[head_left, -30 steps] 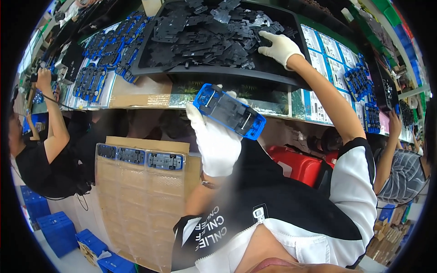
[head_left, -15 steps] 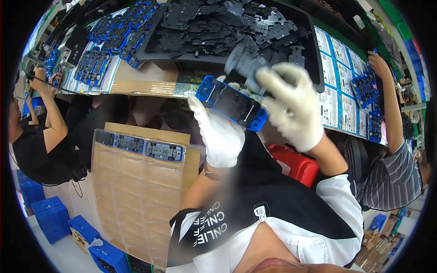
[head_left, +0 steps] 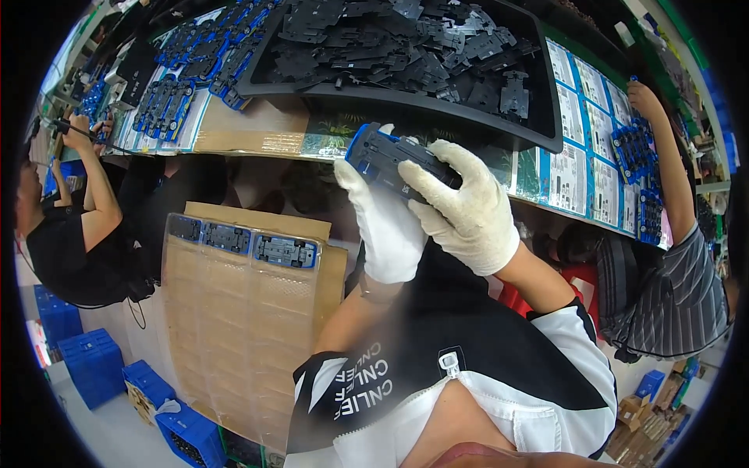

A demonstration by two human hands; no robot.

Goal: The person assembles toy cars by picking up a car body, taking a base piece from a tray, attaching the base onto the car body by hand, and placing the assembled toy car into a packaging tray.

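My left hand [head_left: 388, 234], in a white glove, cradles an upturned blue toy car body [head_left: 356, 142] below the front of the black tray. A black chassis plate [head_left: 384, 165] lies over the body's underside, covering most of it. The gloved fingers of my right hand [head_left: 473, 210] grip the plate at its right end and press on it. Whether the plate sits fully down in the body I cannot tell. The large black tray [head_left: 374, 99] just beyond my hands holds many loose chassis plates [head_left: 406, 51].
Several blue toy cars [head_left: 164, 108] lie underside up on the table at left. Before me at left, a clear blister tray [head_left: 234, 335] on cardboard carries a few cars along its far row. Co-workers are on both sides, one person's arm [head_left: 667, 156] at right. Blue crates [head_left: 90, 366] stand lower left.
My right hand has brought the chassis plate down onto the open underside of the car body, whose bare interior showed before. The red thing behind my right arm is now mostly hidden.
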